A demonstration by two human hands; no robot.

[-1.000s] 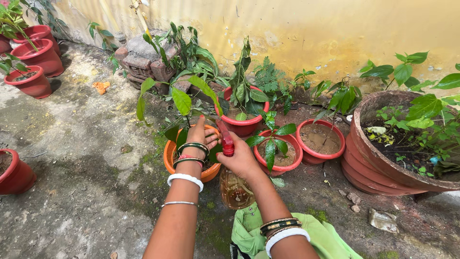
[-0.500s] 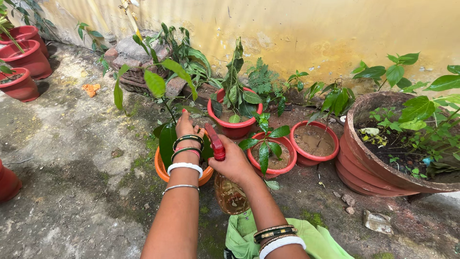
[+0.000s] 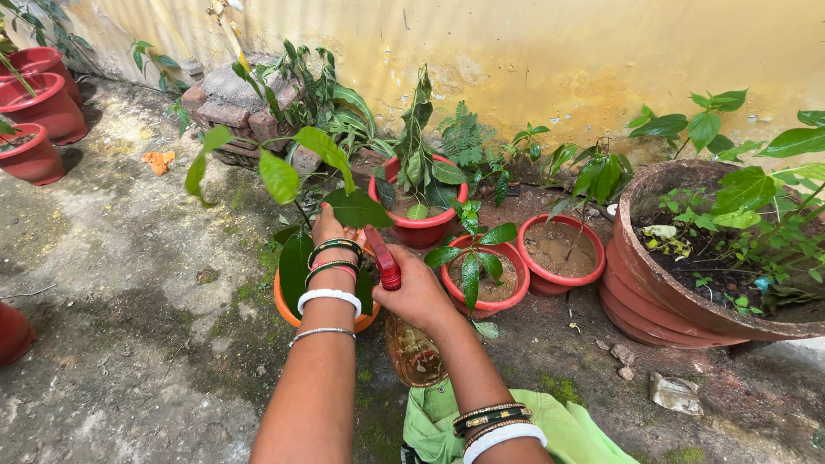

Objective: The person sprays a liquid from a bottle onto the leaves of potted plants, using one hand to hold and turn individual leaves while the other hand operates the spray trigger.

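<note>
- The right hand point(image 3: 419, 292) is wrapped tight around a spray bottle point(image 3: 412, 348). The fingers are closed on the neck, just under the red spray top point(image 3: 384, 256).
- The bottle is clear and hangs down below the hand. Its red top points at the plant in the orange pot point(image 3: 288, 305).
- The left hand point(image 3: 331, 228) is up among the leaves of that plant. It touches a big dark green leaf point(image 3: 357, 209). The leaf hides the fingers, so I cannot tell if they are open or closed.
- Both wrists have bangles, green, white and gold.
- The orange pot sits on the ground right under the left wrist.
- Next to it, on the right, is a small red pot point(image 3: 486, 302) with a little leafy plant.
- Behind those stands another red pot point(image 3: 421, 230) with a tall plant, and one red pot point(image 3: 563, 279) with only wet mud.
- A large brown pot point(image 3: 662, 301) is far to the right.
- A yellow wall point(image 3: 559, 60) stands behind all the pots.
- A green cloth point(image 3: 567, 430) lies near the right arm.
</note>
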